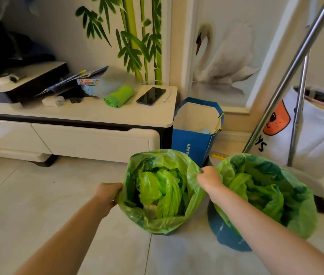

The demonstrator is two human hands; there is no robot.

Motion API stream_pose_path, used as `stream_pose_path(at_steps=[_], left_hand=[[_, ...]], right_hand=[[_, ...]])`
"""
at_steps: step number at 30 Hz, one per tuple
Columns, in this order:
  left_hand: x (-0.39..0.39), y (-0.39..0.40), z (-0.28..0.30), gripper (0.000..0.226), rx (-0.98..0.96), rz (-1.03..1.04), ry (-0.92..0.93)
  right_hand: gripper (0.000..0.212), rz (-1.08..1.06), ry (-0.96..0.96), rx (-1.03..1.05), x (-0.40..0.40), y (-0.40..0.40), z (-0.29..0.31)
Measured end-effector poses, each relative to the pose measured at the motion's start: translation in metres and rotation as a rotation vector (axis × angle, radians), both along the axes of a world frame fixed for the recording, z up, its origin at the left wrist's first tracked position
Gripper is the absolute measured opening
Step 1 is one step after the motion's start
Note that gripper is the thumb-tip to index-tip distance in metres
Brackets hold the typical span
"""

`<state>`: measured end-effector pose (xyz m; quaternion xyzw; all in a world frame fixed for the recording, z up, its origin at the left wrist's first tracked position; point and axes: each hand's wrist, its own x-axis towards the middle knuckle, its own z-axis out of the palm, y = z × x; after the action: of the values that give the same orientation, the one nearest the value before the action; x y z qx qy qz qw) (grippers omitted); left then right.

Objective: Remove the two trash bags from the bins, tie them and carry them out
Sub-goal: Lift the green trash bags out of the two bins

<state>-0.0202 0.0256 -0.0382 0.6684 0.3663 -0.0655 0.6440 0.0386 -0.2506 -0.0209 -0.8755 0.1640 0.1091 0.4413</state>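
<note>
Head view: both hands, left hand (pixel 108 192) and right hand (pixel 209 178), clench opposite rims of the left green trash bag (pixel 162 192); right of it, the second bag (pixel 266 193) lines its blue bin (pixel 226 233); both bags untied, nothing carried out.

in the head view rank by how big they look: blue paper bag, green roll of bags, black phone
1. Blue paper gift bag, largest.
2. Green roll of plastic bags and black phone look alike; I won't rank them.

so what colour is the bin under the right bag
Blue: the bin shows below the green bag, clearest in the head view.
</note>
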Motion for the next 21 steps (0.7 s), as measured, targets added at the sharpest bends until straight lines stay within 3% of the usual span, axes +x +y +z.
stream_pose_path(at_steps=[4,10,15,21], left_hand=[[0.007,0.001,0.014,0.008,-0.035,-0.020,-0.047],[0.016,-0.012,0.046,0.016,-0.138,0.036,-0.163],[0.010,-0.013,0.077,0.010,-0.142,0.060,-0.296],[-0.022,0.013,0.078,0.014,-0.027,0.107,-0.234]], right_hand=[[0.010,-0.086,0.029,0.132,0.006,0.002,0.006],[0.028,-0.198,0.054,0.292,0.021,0.007,0.028],[0.029,-0.033,-0.074,0.234,0.003,-0.002,0.051],[0.025,0.138,-0.216,-0.108,-0.031,-0.025,0.069]])
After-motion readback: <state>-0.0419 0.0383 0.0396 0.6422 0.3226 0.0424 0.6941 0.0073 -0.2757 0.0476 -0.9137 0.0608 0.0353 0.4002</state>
